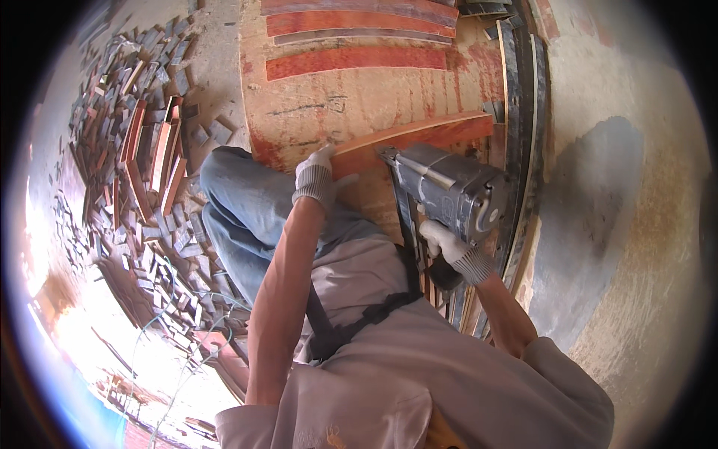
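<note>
Find the curved red strip [449,133] at 1 o'clock from centre, lying over the stained board [374,90], with the left end toward 11 o'clock and the free end toward 2. Pin that left end firmly with the left grip [315,173], gloved and clamped on it at 11 o'clock. Support the nailer-like tool [449,183], at 2 o'clock, with the right grip [447,243], at 3 o'clock, closed around the handle; cannot tell the trigger's state. Note the tool's nose over the strip, left of mid-length; cannot tell contact from a slight gap. Best, in judgement, to seat the nose square and inside the strip's edges, pressing flat before firing. Hold the left fingers well out of the nose's line, for fear of a stray fastener toward 10 o'clock. Check the whole curve for rocking, especially at the free end. Mind the long dark strips [521,112] just beside that end, at 2 o'clock: easy to knock with the tool's bulky body. Leave the other red strips [355,63], at 12 o'clock, undisturbed.
</note>
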`<state>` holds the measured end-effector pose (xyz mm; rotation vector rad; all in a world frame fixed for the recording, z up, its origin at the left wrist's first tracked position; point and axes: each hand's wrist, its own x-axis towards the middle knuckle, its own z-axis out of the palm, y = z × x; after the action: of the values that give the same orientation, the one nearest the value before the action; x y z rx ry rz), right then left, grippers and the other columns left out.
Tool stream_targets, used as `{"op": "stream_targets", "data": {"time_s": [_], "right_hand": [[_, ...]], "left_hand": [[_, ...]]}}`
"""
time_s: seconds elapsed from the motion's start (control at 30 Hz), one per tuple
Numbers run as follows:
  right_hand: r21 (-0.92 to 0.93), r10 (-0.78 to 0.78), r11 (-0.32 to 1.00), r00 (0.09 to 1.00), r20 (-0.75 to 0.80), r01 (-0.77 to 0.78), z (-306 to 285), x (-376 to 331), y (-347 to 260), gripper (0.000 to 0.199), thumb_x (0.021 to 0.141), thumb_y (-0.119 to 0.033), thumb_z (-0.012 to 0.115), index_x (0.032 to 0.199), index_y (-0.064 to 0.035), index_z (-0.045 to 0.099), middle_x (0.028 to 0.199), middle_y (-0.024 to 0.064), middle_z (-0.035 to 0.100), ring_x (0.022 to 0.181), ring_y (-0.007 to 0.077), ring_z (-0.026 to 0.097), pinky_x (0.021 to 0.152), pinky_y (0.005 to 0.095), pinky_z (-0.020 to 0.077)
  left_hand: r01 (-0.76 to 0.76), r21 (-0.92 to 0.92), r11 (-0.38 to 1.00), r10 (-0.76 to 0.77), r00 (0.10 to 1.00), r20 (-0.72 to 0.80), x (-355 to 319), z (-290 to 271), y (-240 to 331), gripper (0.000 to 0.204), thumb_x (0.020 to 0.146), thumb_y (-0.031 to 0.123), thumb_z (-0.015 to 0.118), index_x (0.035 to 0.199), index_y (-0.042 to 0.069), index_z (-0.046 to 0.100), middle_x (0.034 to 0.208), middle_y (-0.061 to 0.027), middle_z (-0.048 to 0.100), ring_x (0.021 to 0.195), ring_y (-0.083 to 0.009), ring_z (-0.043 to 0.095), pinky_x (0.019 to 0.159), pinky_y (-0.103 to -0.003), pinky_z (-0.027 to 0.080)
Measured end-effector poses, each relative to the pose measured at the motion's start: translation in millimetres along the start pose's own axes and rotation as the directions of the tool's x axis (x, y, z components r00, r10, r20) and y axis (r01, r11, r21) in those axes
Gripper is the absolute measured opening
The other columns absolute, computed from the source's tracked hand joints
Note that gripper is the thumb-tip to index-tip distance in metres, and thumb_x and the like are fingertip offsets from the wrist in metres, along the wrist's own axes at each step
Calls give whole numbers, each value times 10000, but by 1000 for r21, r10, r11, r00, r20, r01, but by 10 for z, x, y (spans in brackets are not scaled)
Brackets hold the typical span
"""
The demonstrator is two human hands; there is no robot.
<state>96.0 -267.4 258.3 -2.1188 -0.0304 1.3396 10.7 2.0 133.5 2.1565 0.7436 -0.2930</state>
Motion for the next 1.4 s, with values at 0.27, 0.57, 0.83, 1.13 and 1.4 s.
{"op": "stream_targets", "data": {"time_s": [0.27,0.57,0.83,1.13,1.4], "right_hand": [[-214,-32,976,999,40,40,174,109,52,356,948,-409,682,1069,-75,710,882,93,714,833,247,689,775,431,532],[-278,-140,944,980,141,175,224,208,217,258,995,-300,644,1135,-90,700,976,105,726,909,269,703,800,415,541],[-383,-707,689,686,-171,615,376,-196,349,634,851,-247,807,1378,-4,551,1172,179,708,1049,345,714,906,424,573],[-543,-339,775,938,75,324,232,-2,-371,652,814,-398,812,1323,-42,615,916,218,742,933,430,725,809,495,574],[-910,-859,349,466,-215,224,-1165,2026,-1533,536,946,-173,670,1448,-55,524,1266,175,656,1176,348,616,993,453,503]], "left_hand": [[-18,-31,999,17,1000,-15,-8,46,-45,780,696,315,962,1326,3,624,1215,-242,710,1172,-412,661,1000,-440,547],[53,-9,999,-53,999,13,44,222,-208,634,775,225,911,1294,22,609,1150,-202,718,1058,-311,704,925,-411,578],[22,-582,813,-202,948,-247,43,-197,-832,462,885,189,786,1283,-2,647,1207,-131,703,1052,-219,681,898,-379,598],[464,-389,796,-514,178,-839,-983,-2828,-2376,609,986,544,643,1141,-43,690,971,-157,733,953,-224,689,763,-401,587],[-243,-214,946,20,703,-711,115,-1612,-1172,429,980,135,647,1389,13,612,1312,-123,647,1194,-248,642,1034,-361,513]]}}
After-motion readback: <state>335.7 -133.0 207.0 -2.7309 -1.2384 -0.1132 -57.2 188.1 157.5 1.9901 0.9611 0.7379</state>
